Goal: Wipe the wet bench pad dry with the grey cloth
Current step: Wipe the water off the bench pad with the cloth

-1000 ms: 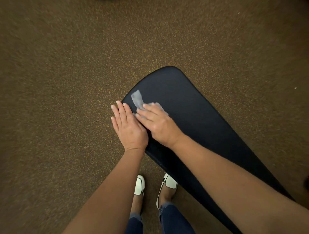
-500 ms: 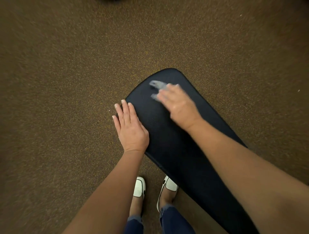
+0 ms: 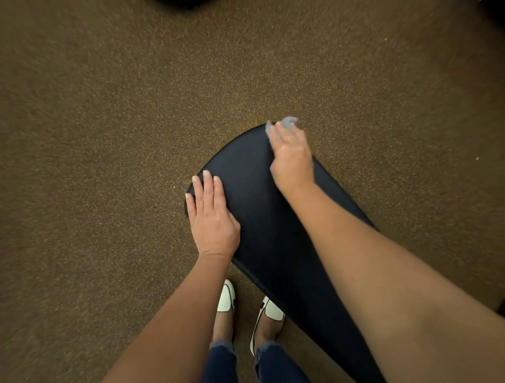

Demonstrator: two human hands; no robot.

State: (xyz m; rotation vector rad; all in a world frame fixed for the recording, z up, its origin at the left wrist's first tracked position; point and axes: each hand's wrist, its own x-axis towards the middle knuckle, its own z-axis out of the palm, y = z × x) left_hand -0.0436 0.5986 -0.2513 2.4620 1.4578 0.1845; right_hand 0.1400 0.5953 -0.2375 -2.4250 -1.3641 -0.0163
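The dark navy bench pad [image 3: 262,218] runs from the middle of the view down to the lower right, its rounded end pointing away from me. My left hand [image 3: 211,216] lies flat on the pad's near left edge, fingers straight. My right hand [image 3: 292,157] presses the grey cloth [image 3: 288,122] onto the far rounded tip of the pad. Only a blurred bit of cloth shows beyond the fingertips; the rest is under the hand.
Brown speckled carpet [image 3: 109,136] surrounds the pad on all sides. My feet in white shoes [image 3: 226,298] stand just under the pad's near left edge. A dark object [image 3: 177,3] shows at the top edge.
My right hand has swept the cloth from beside my left hand up across the pad to its far tip. The left hand has stayed in place.
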